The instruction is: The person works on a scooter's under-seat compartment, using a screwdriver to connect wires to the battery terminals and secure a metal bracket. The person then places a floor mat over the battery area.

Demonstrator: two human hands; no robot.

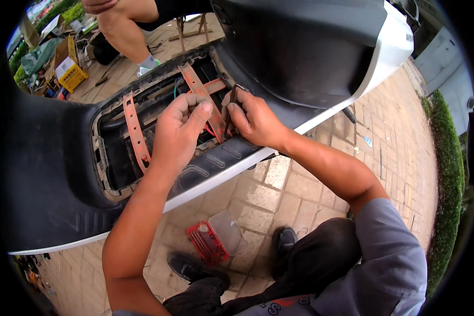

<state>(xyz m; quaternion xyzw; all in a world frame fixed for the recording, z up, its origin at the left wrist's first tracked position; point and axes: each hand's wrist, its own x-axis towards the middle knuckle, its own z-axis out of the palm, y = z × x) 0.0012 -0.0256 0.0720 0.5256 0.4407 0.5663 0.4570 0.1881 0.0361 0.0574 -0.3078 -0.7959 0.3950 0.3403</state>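
Observation:
In front of me is the opened floorboard compartment (pixel 101 171) of a black-and-white scooter. Two orange perforated metal straps, a left one (pixel 134 129) and a right one (pixel 193 79), cross it, with black parts and thin coloured wires beneath. My left hand (pixel 181 124) is above the middle of the compartment, thumb and fingers pinched together; whatever may be between them is hidden. Just right of it, my right hand (pixel 253 118) is closed around a dark, slender metal tool (pixel 227 126). This tool points down by the right strap's near end; its exact kind cannot be made out.
A red case (pixel 208 243) with a clear lid lies open on the paving between my shoes, holding slim metal pieces. Across the scooter is another person's bare leg (pixel 125 34). A yellow carton (pixel 71 68) stands among clutter at far left. A hedge (pixel 450 174) lines the right.

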